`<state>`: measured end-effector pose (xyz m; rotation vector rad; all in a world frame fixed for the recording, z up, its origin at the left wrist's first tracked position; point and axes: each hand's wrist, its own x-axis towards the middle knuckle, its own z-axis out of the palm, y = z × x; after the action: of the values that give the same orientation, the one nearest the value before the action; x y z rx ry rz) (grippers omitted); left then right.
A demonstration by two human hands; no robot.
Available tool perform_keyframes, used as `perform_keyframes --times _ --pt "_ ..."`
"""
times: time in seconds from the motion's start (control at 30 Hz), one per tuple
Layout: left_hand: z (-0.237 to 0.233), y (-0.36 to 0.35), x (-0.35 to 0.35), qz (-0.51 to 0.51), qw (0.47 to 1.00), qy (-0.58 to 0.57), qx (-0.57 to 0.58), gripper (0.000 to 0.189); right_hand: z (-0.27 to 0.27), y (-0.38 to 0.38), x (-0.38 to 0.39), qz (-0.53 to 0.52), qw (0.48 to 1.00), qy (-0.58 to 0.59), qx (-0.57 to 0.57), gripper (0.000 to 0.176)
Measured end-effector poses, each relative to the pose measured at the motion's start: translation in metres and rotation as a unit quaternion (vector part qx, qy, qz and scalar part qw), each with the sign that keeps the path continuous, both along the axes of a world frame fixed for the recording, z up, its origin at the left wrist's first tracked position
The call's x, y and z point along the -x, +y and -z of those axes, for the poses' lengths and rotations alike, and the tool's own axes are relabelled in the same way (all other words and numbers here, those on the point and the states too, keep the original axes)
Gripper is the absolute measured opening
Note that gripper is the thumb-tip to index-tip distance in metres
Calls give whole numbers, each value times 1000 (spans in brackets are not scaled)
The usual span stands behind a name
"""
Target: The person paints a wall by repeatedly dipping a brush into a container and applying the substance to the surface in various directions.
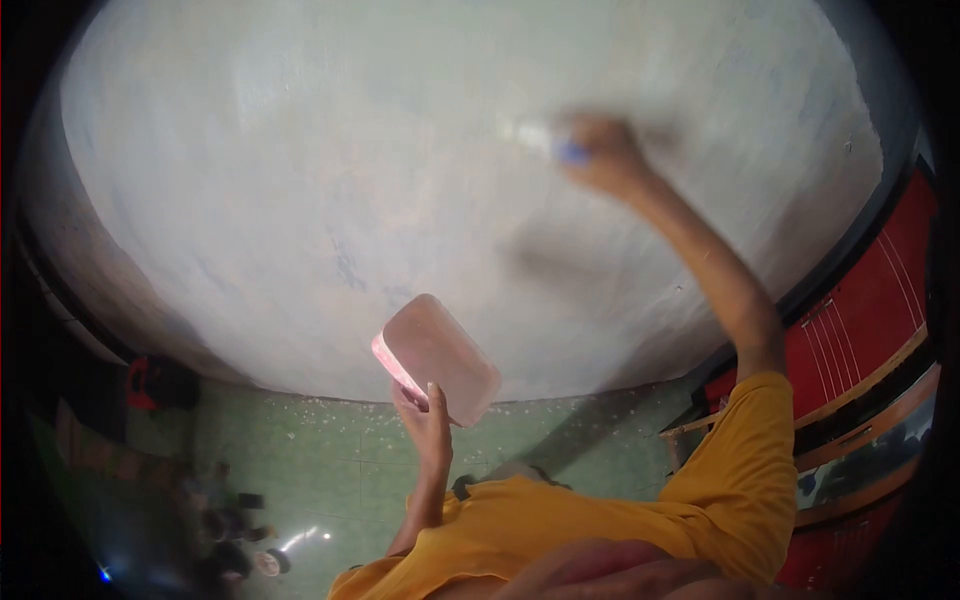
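We have the left hand (430, 425) closed round the pink container (440, 360), thumb on the near side, tub tilted, just below frame centre; what it holds we can't tell. The right hand (606, 155), upper right of centre, is wrapped round a blue-and-white tool (572, 152); both are blurred, so exact grip and whether the tool touches the pale wall (300, 200) we can't tell. For working the wall well, we'd judge: light, even pressure, tool at a low steady angle, overlapping strokes, wrist loose; the container best sits level and near the wall, under the working spot, to catch drips and shorten each reach. Patchy darker marks show left of centre, so even coverage there seems worth care. Edges: the wall runs to a dark border at far left and far right, and meets the green floor (350, 445) low in the frame, where pale specks lie. Broad open wall lies left of the tool and across the upper frame. Tighter at right: the red cabinet (860, 330) stands beside the right sleeve (750, 430), so we'd mind that elbow. Dark clutter (225, 530) fills the lower left.
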<state>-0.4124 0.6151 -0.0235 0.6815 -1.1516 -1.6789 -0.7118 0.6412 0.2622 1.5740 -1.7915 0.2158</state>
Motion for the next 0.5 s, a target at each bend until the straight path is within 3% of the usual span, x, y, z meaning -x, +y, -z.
perform_keyframes --times 0.03,0.1,0.13,0.17,0.23,0.27,0.33,0.37,0.4,0.5 --pt "-1 10 0 -2 1000 -5 11 61 -41 8 -8 59 998 -5 31 12" --pt "-2 14 4 4 1000 -9 25 58 -95 8 3 -8 978 84 190 14" --pt "1 15 4 13 1000 -11 26 58 -120 15 -5 33 980 93 174 17" --pt "3 17 3 22 999 -14 27 58 -137 13 -31 -87 964 117 221 20" --pt "-1 21 2 22 999 -26 27 58 -137 11 -43 22 966 82 243 23" --pt "-3 22 4 21 999 -30 29 58 -122 10 -29 47 964 144 217 11" --pt "-2 25 9 14 1000 -12 10 67 -59 -1 0 74 950 269 138 7" --pt "0 25 8 10 1000 -6 -2 71 -24 -1 0 29 956 276 91 6" --pt "-1 25 8 5 1000 -2 5 71 13 -1 -3 -32 956 270 113 15" --pt "1 26 9 -6 1000 -4 24 68 86 14 -13 -98 986 134 -9 29"
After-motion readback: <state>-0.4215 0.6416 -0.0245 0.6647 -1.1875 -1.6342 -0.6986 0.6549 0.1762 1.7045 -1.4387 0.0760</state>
